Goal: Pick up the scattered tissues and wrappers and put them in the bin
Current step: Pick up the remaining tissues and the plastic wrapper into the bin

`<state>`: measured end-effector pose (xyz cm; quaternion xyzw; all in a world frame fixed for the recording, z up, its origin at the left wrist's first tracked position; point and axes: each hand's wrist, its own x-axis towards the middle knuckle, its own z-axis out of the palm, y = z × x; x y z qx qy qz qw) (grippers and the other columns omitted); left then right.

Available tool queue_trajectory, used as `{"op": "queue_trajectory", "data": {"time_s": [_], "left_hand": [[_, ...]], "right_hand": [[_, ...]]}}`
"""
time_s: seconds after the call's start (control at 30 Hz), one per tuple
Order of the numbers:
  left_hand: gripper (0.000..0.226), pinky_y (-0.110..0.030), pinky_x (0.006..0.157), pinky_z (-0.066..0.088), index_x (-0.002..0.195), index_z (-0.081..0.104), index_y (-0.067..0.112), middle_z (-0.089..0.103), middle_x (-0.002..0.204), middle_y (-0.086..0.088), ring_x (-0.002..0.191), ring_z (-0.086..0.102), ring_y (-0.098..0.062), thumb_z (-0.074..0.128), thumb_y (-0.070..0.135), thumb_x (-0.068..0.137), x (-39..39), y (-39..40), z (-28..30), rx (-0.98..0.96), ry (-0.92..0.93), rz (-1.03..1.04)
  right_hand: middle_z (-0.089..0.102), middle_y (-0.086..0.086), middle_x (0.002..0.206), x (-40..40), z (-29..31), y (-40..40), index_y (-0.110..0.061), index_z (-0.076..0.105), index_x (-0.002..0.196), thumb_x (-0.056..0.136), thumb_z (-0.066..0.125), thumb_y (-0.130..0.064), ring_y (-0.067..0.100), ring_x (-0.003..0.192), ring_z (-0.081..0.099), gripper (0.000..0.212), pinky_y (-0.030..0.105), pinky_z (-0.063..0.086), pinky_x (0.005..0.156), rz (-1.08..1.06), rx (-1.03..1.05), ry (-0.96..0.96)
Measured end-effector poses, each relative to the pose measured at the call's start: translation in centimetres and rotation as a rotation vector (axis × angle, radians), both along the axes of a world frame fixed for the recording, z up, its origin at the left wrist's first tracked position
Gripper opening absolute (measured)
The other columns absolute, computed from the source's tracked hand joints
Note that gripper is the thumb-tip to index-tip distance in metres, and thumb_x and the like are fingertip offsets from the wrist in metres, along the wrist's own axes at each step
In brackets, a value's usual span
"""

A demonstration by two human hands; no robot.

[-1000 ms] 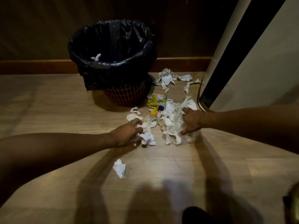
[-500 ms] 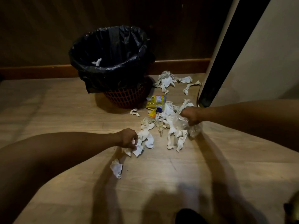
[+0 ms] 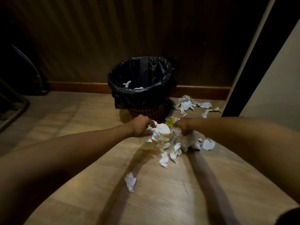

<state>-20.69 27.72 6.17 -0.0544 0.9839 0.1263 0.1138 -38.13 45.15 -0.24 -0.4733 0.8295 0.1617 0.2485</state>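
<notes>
A red mesh bin [image 3: 146, 112] with a black liner [image 3: 141, 95] stands by the wall, a few tissues inside it. Just in front of it, my left hand [image 3: 141, 126] is shut on white tissues [image 3: 159, 130], and my right hand [image 3: 184, 127] is shut on a clear plastic wrapper [image 3: 181, 140] with more tissues hanging from it. Both hands hold one bundle together, low over the floor. A yellow wrapper [image 3: 172, 120] shows behind the hands. Loose tissues [image 3: 164, 159] trail below the bundle, and a single tissue [image 3: 130, 181] lies nearer to me.
More tissues [image 3: 186, 103] lie to the right of the bin near the wooden skirting [image 3: 78, 86]. A white panel with a dark edge [image 3: 246, 78] rises at the right. A dark frame [image 3: 9, 111] sits at the far left. The floor is light wood planks.
Both hands have come together and gathered the pile into one bundle closer to the bin. The view has tilted up, so the bin sits lower and nearer the middle of the frame.
</notes>
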Motion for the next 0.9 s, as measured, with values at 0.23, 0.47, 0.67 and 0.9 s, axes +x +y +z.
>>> {"op": "queue_trajectory", "data": {"time_s": [0.23,0.47,0.67,0.9], "left_hand": [[0.036,-0.026,0.076,0.048,0.111,0.074,0.019,0.075,0.102,-0.009,0.096,0.069,-0.023,0.074,0.034,0.078,1.1,-1.4,6.1,0.107,0.315,0.141],[0.033,-0.022,0.084,0.043,0.115,0.071,0.015,0.070,0.120,-0.005,0.105,0.065,-0.020,0.071,0.029,0.085,-1.0,-4.8,13.5,0.131,0.644,0.285],[0.062,-0.042,0.091,0.055,0.128,0.056,0.032,0.058,0.125,-0.013,0.107,0.061,-0.032,0.071,0.014,0.071,-5.6,-8.5,13.3,0.170,0.620,0.408],[0.064,-0.042,0.099,0.052,0.142,0.047,0.017,0.056,0.137,-0.015,0.120,0.058,-0.032,0.068,0.006,0.082,-6.3,-9.1,12.3,0.192,0.527,0.342]], "right_hand": [[0.063,0.012,0.123,0.7,1.8,-0.6,-0.013,0.063,0.120,0.086,0.060,-0.017,0.030,0.107,0.063,0.034,0.038,0.054,0.093,0.003,0.061,0.047],[0.053,0.012,0.136,-0.8,6.2,1.4,-0.012,0.052,0.135,0.085,0.065,-0.016,0.029,0.120,0.056,0.052,0.033,0.048,0.098,-0.189,-0.087,0.047],[0.061,0.009,0.111,0.4,11.0,2.5,-0.007,0.060,0.115,0.087,0.068,-0.015,0.022,0.094,0.061,0.030,0.024,0.053,0.065,-0.349,-0.269,-0.107],[0.068,0.015,0.106,0.5,17.6,1.1,-0.008,0.067,0.101,0.089,0.065,-0.014,0.027,0.096,0.067,0.014,0.039,0.059,0.083,-0.610,-0.703,-0.269]]}}
